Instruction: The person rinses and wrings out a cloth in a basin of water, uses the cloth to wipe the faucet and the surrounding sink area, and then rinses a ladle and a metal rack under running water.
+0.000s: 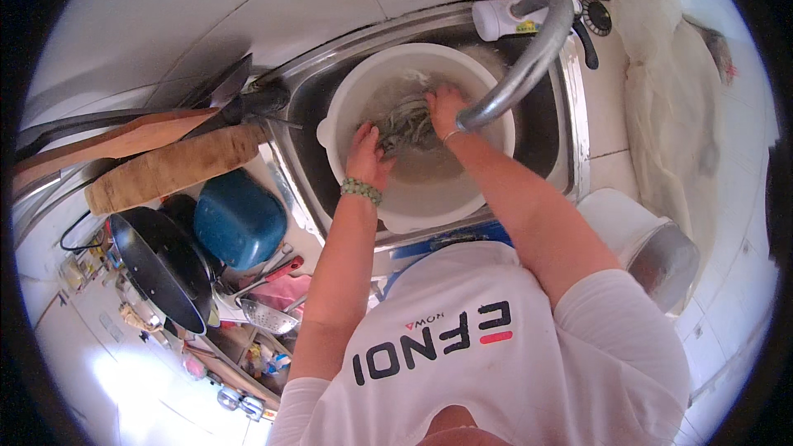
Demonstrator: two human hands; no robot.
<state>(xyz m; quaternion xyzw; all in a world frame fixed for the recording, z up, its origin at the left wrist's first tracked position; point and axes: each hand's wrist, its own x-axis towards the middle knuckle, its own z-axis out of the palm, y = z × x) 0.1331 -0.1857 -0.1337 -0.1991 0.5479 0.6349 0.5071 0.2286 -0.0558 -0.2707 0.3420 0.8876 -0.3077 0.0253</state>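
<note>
A round white plastic basin (pixel 427 207) with water in it stands inside a metal sink (pixel 539 142). Greyish-green strands or pieces, too blurred to name, lie in the water (pixel 412 124). My left hand (pixel 367 158) is at the basin's left side, fingers apart, fingertips at the edge of the pieces; a green beaded bracelet is on that wrist. My right hand (pixel 447 111) reaches in from the right, its fingers in or at the water beside the pieces. Whether either hand grips any of them cannot be told. The metal faucet spout (pixel 508 93) arches over and partly hides my right wrist.
A white bottle (pixel 502 20) lies behind the faucet. On the left are a thick wooden chopping board (pixel 176 167), a blue plastic container (pixel 238 220), a black frying pan (pixel 161 272) and a slotted metal skimmer (pixel 268 316). A white container (pixel 613 223) and plastic sheeting (pixel 669 118) are on the right.
</note>
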